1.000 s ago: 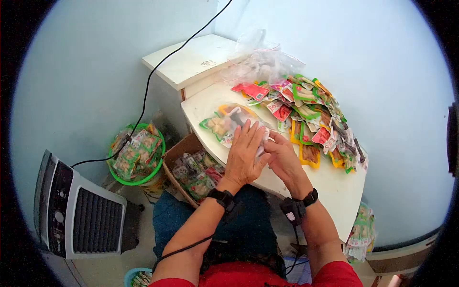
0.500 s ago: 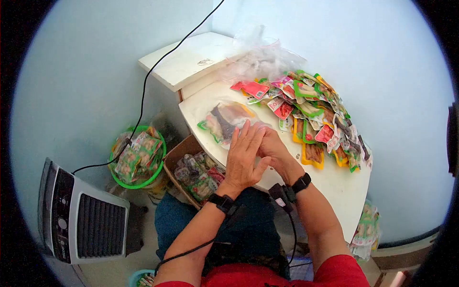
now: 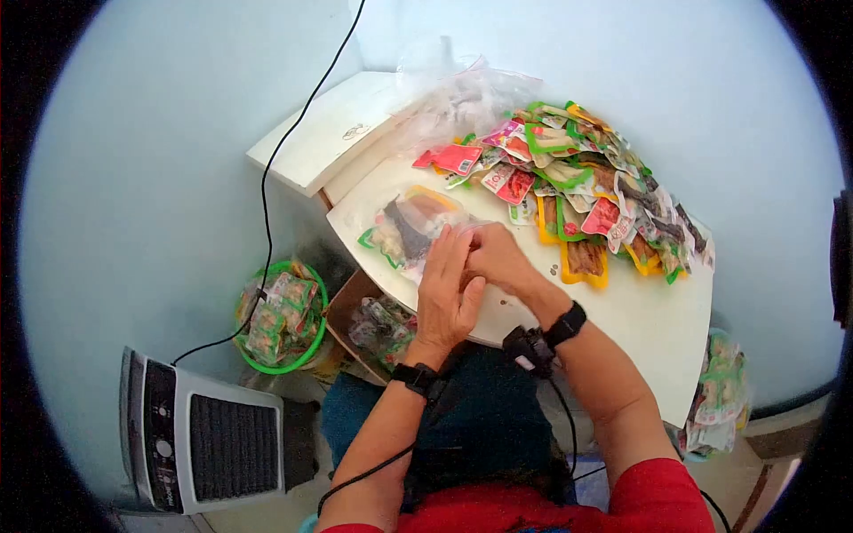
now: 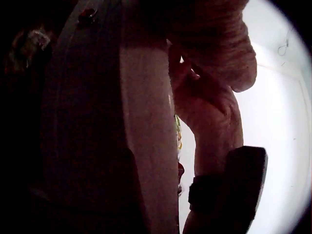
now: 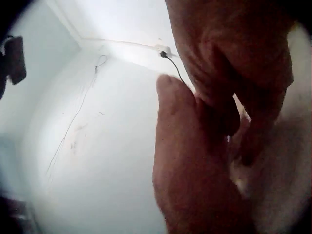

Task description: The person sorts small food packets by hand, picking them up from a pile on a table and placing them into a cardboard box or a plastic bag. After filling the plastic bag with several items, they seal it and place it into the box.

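Observation:
A clear plastic bag [image 3: 435,197] lies on the white table, bulging with several snack packets. Through its film show a dark packet [image 3: 410,233], a green-edged packet with pale pieces [image 3: 385,242] and a yellow edge. My left hand [image 3: 446,289] lies along the near side of the bag, its fingers straight and close together, thumb apart. Beside it, my right hand [image 3: 499,258] pinches the bag's near edge with curled fingers. The fingertips of both hands almost meet there, and the pinched edge is mostly hidden. Both wrist views are dark and show the hands close together.
A large pile of snack packets [image 3: 569,186] spreads over the table's far right. Empty clear bags [image 3: 471,98] lie behind. On the floor at left stand a green basket [image 3: 322,333] of packets, a cardboard box [image 3: 342,306] and an air cooler [image 3: 222,435]. A black cable [image 3: 267,191] hangs left.
My right hand has moved left, closer to the left hand, its fingers now more curled. The dark packet lies flatter inside the bag. The head view has shifted.

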`<state>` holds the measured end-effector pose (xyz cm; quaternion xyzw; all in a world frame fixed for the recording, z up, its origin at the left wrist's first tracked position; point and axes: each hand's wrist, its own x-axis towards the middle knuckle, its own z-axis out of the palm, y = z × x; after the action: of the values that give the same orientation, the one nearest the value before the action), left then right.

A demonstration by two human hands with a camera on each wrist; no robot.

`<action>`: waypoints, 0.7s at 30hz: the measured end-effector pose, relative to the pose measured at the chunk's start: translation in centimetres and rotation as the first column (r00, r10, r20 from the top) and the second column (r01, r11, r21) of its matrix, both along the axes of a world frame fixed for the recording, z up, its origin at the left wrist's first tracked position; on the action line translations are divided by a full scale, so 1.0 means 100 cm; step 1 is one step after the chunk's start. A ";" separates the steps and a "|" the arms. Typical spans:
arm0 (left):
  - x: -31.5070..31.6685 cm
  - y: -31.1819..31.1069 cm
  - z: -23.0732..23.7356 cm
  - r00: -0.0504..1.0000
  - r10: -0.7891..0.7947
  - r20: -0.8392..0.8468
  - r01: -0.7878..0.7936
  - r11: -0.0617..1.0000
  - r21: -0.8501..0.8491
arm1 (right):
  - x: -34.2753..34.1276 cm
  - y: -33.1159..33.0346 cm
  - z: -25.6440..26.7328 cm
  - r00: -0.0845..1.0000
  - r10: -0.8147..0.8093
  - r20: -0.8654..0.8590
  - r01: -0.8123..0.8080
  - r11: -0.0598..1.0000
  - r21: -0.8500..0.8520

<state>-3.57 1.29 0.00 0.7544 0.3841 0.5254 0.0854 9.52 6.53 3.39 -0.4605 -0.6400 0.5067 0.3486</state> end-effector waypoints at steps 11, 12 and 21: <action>0.007 -0.002 0.002 0.998 0.048 -0.031 -0.050 0.998 -0.048 | 0.057 0.028 0.014 0.811 -0.208 0.547 -0.076 0.889 0.451; 0.007 -0.001 0.002 0.997 0.056 -0.049 -0.058 0.998 -0.038 | 0.055 0.025 0.007 0.848 -0.195 0.492 -0.072 0.878 0.473; 0.011 -0.002 0.001 0.944 0.186 -0.274 -0.174 0.982 0.067 | 0.049 0.037 -0.021 0.957 -0.183 0.225 0.084 0.917 0.389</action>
<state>-2.44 1.12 0.09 0.7842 0.4486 0.4274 -0.0336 14.42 10.28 1.29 -0.4899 -0.7316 0.2857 0.3784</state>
